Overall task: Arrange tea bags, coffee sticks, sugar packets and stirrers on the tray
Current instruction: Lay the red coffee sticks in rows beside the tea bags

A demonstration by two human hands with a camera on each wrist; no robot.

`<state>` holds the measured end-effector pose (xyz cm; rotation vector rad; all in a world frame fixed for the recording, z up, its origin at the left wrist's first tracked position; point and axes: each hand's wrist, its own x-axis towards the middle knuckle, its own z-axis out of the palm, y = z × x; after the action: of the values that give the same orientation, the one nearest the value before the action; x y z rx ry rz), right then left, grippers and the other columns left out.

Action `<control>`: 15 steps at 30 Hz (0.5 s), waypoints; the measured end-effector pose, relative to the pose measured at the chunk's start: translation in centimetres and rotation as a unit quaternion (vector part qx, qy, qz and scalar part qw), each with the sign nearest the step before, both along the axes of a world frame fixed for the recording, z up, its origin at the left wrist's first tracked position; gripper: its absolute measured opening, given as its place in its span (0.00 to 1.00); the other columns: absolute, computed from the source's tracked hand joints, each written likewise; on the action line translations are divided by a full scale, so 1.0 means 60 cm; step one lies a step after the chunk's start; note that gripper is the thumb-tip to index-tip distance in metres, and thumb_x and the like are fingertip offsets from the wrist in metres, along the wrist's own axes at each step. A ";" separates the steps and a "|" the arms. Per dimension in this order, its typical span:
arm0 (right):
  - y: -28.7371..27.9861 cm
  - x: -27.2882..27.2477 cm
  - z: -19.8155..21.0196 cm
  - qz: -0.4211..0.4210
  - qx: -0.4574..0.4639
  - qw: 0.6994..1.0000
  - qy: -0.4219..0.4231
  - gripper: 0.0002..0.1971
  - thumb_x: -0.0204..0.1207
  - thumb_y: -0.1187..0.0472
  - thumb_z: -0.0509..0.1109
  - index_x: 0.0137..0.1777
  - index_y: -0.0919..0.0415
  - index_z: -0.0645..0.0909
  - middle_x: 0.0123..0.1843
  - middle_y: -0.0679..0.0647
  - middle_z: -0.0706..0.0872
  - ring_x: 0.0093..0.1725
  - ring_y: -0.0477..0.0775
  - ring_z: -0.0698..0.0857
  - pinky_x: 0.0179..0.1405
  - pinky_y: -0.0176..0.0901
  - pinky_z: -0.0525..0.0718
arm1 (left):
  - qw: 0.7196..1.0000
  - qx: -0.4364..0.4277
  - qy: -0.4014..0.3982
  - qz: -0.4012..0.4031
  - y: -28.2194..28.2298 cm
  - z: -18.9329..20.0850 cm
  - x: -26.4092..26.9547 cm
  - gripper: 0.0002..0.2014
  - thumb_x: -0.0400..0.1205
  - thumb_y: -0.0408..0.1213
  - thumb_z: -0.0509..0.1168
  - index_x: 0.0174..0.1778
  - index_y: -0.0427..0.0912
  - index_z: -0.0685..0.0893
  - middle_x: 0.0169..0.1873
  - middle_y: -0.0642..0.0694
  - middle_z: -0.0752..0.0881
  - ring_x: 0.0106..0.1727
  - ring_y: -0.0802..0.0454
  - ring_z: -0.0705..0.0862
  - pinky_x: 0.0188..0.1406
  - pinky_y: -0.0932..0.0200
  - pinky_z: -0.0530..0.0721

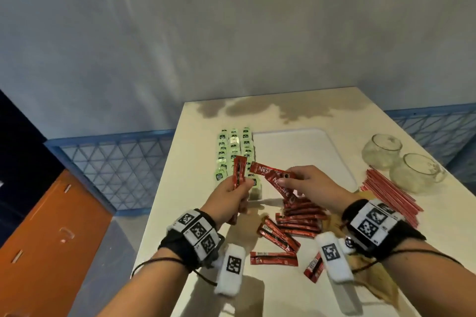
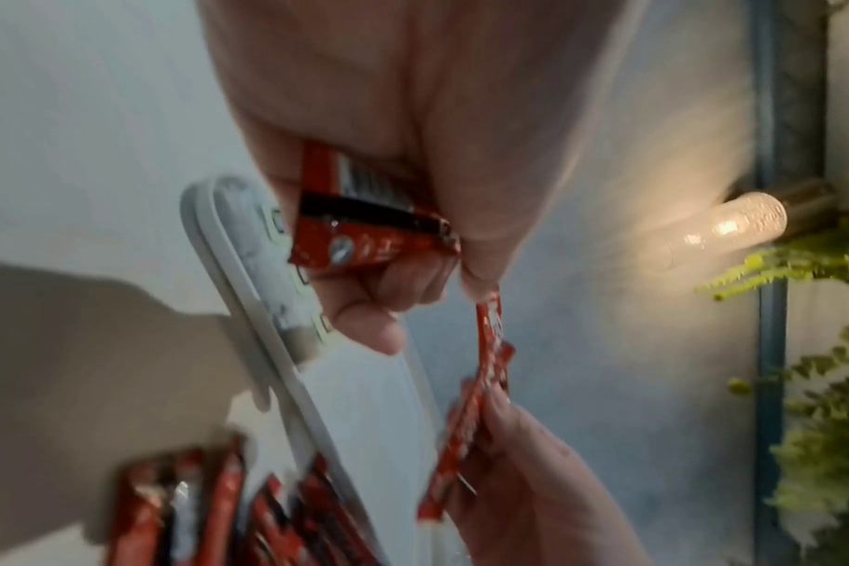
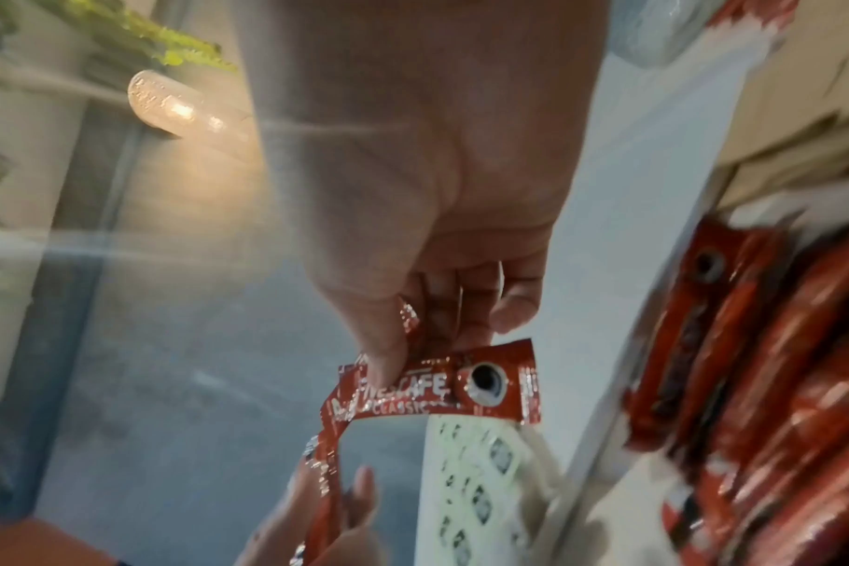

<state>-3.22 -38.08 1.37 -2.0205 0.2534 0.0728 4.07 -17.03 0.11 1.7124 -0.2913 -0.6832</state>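
At frame centre in the head view, the left hand (image 1: 231,194) grips an upright red coffee stick (image 1: 239,174), fingers curled round it. The right hand (image 1: 313,185) pinches two coffee sticks (image 1: 277,179) between thumb and fingers. Below them, loose coffee sticks (image 1: 300,216) lie on the table (image 1: 412,219). The white tray (image 1: 296,147) sits above, green tea bags (image 1: 233,149) along its left edge, red stirrers (image 1: 389,193) at right.

Tea bags (image 1: 235,154) left of tray (image 1: 296,152); coffee sticks (image 1: 296,219) before tray; stirrers (image 1: 389,193) right.
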 end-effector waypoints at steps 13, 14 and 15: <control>0.037 0.041 0.011 0.009 0.126 0.991 -0.032 0.12 0.86 0.59 0.64 0.55 0.61 0.89 0.42 0.51 0.90 0.38 0.44 0.84 0.38 0.33 0.80 | 0.989 -0.060 -0.043 0.125 -0.022 -0.011 -0.001 0.07 0.83 0.44 0.69 0.50 0.45 0.86 0.34 0.50 0.92 0.34 0.53 0.88 0.39 0.47 0.87; 0.032 0.043 0.012 0.009 0.132 0.991 -0.030 0.12 0.86 0.59 0.64 0.55 0.60 0.89 0.40 0.49 0.89 0.37 0.44 0.84 0.38 0.33 0.80 | 0.989 -0.066 -0.031 0.128 -0.019 -0.012 0.003 0.08 0.84 0.44 0.67 0.54 0.44 0.85 0.39 0.48 0.93 0.40 0.48 0.91 0.47 0.44 0.88; 0.026 0.044 0.014 0.010 0.133 0.991 -0.027 0.12 0.86 0.60 0.64 0.55 0.60 0.90 0.39 0.48 0.88 0.37 0.45 0.83 0.38 0.33 0.79 | 0.988 -0.079 -0.011 0.133 -0.018 -0.010 0.005 0.08 0.86 0.41 0.64 0.57 0.42 0.83 0.44 0.46 0.93 0.44 0.44 0.92 0.50 0.45 0.87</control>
<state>-0.57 -36.53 2.22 -1.7563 0.1783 0.0616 4.40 -18.13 -0.51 1.5722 -0.1247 -0.4348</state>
